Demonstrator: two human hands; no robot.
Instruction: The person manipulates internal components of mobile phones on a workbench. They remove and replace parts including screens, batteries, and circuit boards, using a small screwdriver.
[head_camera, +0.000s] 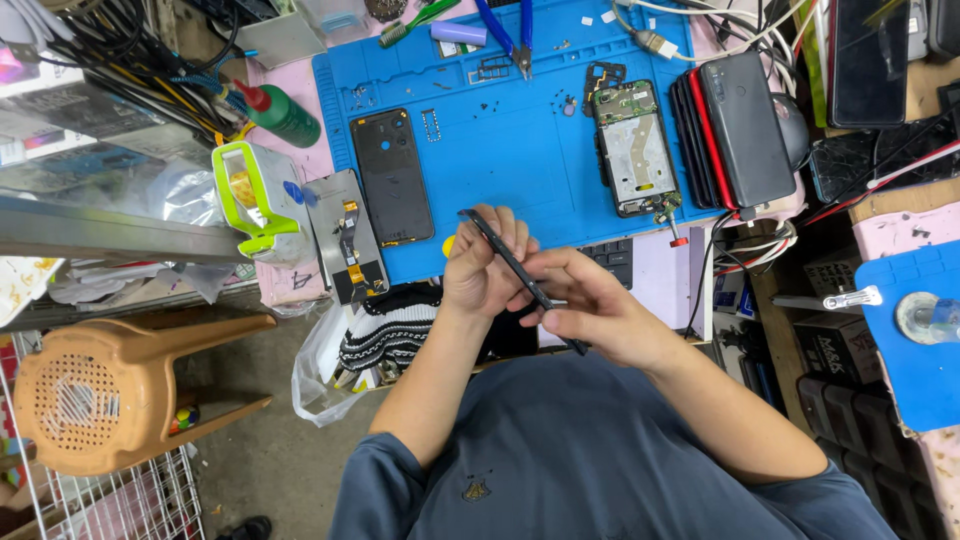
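Note:
Both my hands hold a thin dark phone part (505, 258), seen edge-on, above the near edge of a blue work mat (500, 150). My left hand (480, 270) grips its upper end. My right hand (590, 305) pinches its lower end. On the mat lie a black phone back cover (392, 175) at the left and an opened phone frame with a green circuit board (632, 148) at the right. A phone screen panel (345, 235) rests off the mat's left edge.
A stack of phones (735, 130) stands at the mat's right. Blue-handled pliers (510, 30), a green bottle with a red cap (280, 112), a green and white device (255, 200), tangled cables (700, 25) and a tan plastic stool (120, 380) surround the bench.

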